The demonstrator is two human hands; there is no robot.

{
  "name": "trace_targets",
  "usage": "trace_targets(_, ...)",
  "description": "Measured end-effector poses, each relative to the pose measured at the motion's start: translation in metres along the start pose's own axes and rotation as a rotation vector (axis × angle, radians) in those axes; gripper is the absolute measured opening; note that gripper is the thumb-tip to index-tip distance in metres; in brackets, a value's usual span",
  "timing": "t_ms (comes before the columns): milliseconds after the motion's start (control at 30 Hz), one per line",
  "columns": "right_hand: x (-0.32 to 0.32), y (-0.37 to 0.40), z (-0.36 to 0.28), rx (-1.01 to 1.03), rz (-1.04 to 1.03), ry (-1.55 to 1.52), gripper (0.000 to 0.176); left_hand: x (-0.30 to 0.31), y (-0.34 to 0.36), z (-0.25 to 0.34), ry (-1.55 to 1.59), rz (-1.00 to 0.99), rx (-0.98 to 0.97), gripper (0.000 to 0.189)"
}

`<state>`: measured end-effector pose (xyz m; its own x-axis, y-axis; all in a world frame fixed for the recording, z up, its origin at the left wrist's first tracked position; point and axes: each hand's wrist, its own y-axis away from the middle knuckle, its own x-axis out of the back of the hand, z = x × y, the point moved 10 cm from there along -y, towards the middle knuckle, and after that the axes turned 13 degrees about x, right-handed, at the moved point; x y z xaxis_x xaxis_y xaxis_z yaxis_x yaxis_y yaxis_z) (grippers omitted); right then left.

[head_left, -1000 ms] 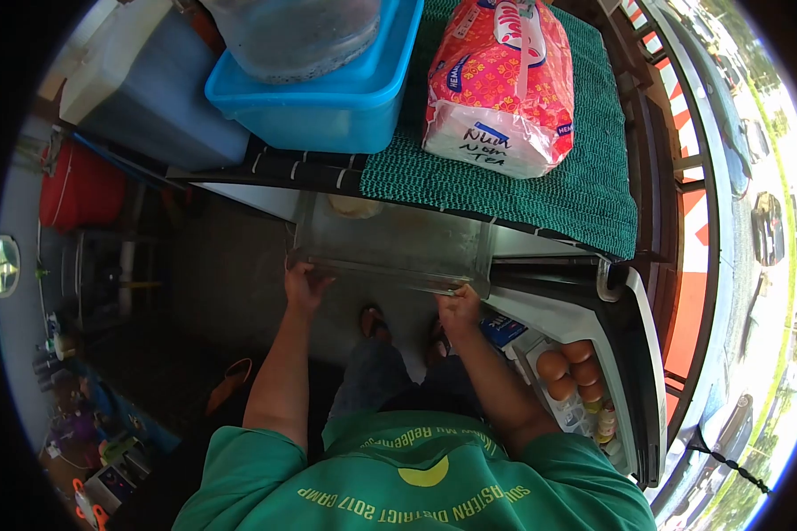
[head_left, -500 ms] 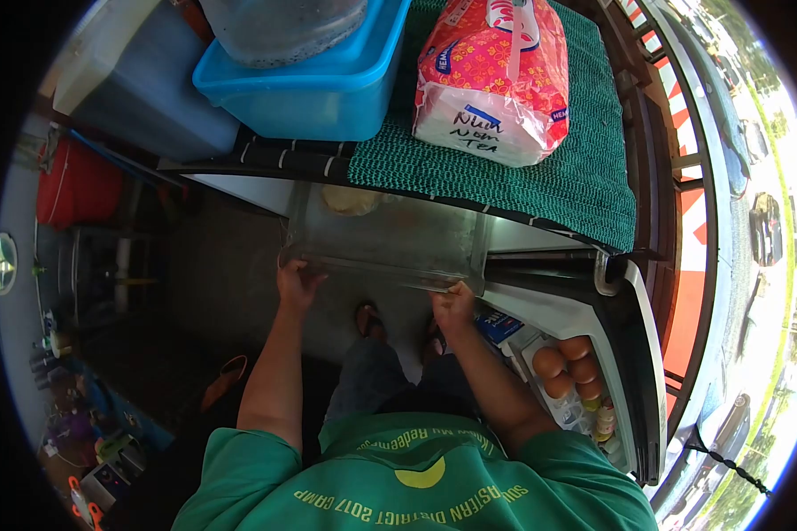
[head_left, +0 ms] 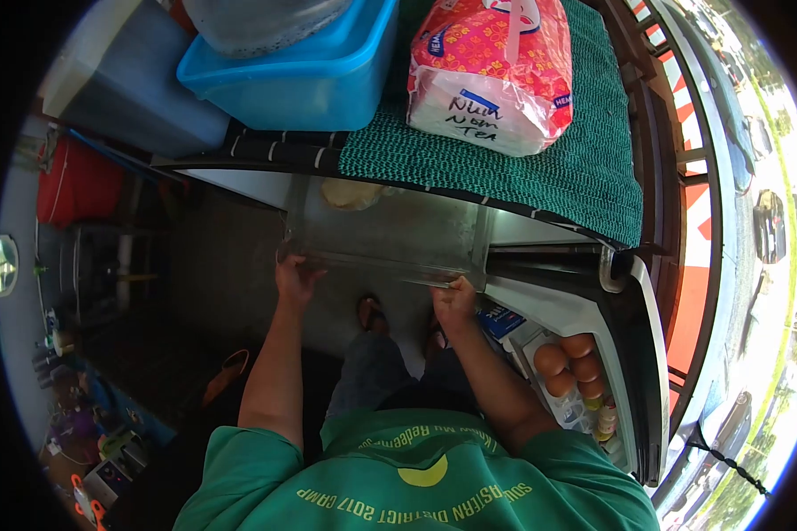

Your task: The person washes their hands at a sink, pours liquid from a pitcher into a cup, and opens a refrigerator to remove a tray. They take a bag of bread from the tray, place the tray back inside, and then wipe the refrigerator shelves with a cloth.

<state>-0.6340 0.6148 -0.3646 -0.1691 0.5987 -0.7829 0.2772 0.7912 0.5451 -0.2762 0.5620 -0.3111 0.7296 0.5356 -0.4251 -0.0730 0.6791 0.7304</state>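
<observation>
A clear plastic fridge drawer (head_left: 390, 234) sticks out from the fridge below the cloth-covered top. My left hand (head_left: 296, 278) is closed on its front left corner. At the front right, my right hand (head_left: 453, 303) grips the same drawer, thumb along the edge. Inside it, toward the back left, lies a pale rounded lump (head_left: 350, 193), partly hidden by the overhanging top. The fridge door (head_left: 584, 292) stands open just right of my right hand.
Several brown eggs (head_left: 565, 363), a small bottle (head_left: 606, 420) and a blue box (head_left: 501, 320) sit in the door. On top stand a blue tub (head_left: 301, 93), a pink and white package (head_left: 491, 80) and a large dark container (head_left: 137, 88). A red bucket (head_left: 69, 183) is at left.
The view has shifted slightly, so the fridge top appears a little higher and more of the pale lump shows. Both hands keep their hold on the drawer.
</observation>
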Motion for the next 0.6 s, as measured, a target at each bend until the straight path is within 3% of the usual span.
trace_targets(100, -0.001, 0.005, -0.003, -0.005, -0.041, 0.041, 0.023, 0.004, -0.007, -0.003, -0.027, -0.05, -0.004, 0.059)
trace_targets(233, 0.0, 0.001, -0.002, -0.002, -0.102, 0.039, 0.019, 0.003, -0.003, -0.003, -0.027, 0.001, 0.003, 0.04)
trace_targets(367, -0.007, 0.011, -0.003, 0.016, -0.027, 0.049, 0.015, 0.01, -0.007, -0.004, -0.024, 0.017, 0.054, 0.024)
trace_targets(600, -0.006, 0.013, 0.0, -0.023, -0.039, 0.024, 0.017, 0.016, -0.017, -0.007, 0.019, -0.047, 0.034, 0.036)
